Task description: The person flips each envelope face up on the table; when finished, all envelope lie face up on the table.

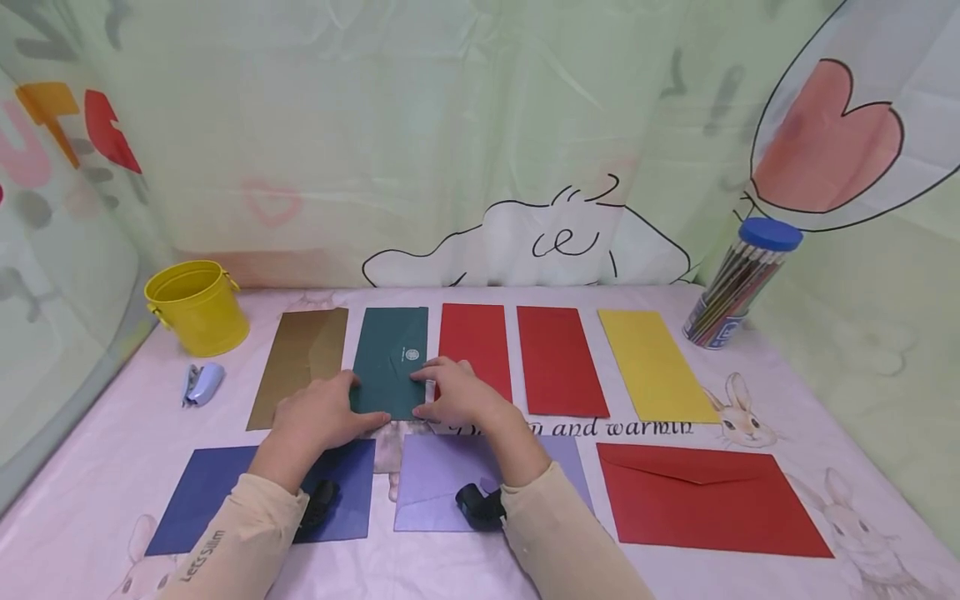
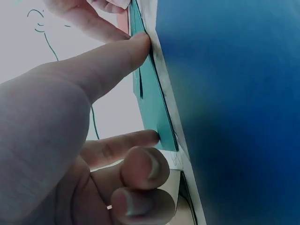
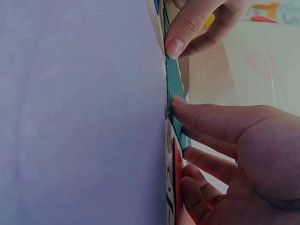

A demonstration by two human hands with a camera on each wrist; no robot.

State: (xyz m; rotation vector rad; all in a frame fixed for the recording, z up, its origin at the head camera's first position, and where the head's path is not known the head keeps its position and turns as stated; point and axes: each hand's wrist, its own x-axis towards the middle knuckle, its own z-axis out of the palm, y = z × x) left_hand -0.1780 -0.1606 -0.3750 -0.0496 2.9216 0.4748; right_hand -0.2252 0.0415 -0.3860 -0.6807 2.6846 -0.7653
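A dark green envelope (image 1: 390,354) with a small pale round emblem lies flat among the back row of envelopes. My left hand (image 1: 318,417) is at its near left corner, thumb on the near edge and index finger by the left side. My right hand (image 1: 461,392) touches the near right part, with the thumb at the near edge and a finger reaching over the right side. In the left wrist view, the left thumb (image 2: 126,54) and index finger look fairly straight against the green envelope (image 2: 154,103). The right wrist view shows the right thumb (image 3: 201,112) touching the near edge.
Beside it lie a brown envelope (image 1: 288,367), red envelopes (image 1: 562,362) and a yellow one (image 1: 660,367). Nearer are blue (image 1: 341,492), lilac (image 1: 427,492) and red (image 1: 712,508) envelopes. A yellow bucket (image 1: 202,317), lilac stapler (image 1: 202,383) and pencil tub (image 1: 738,292) stand at the sides.
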